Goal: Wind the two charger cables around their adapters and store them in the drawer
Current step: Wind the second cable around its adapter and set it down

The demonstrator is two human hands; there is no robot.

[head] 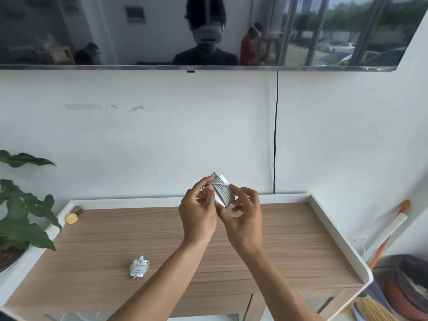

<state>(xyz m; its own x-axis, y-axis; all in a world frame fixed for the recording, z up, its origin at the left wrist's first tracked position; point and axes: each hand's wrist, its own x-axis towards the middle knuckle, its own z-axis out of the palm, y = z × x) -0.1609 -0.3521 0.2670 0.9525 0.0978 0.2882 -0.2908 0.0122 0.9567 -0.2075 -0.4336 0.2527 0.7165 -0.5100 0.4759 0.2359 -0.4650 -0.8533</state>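
Both hands hold a white adapter (221, 190) up above the wooden table (104, 232); grey cable is wound round it in many turns. My left hand (199, 209) grips its left side, thumb on the front. My right hand (246, 212) pinches the cable at the adapter's right edge, where one strand crosses the coils. A second white charger (139, 268), with its cable wound round it, lies on the table at the front left, plug prongs pointing toward me. The drawer front is partly seen below the table's near edge (208, 304).
A raised white rim (333, 225) borders the table at the back and sides. A small yellow object (71, 218) sits in the back left corner. Plant leaves (25, 218) overhang the left edge. A broom (375, 308) and bin stand at the right. A black wire (275, 135) hangs down the wall.
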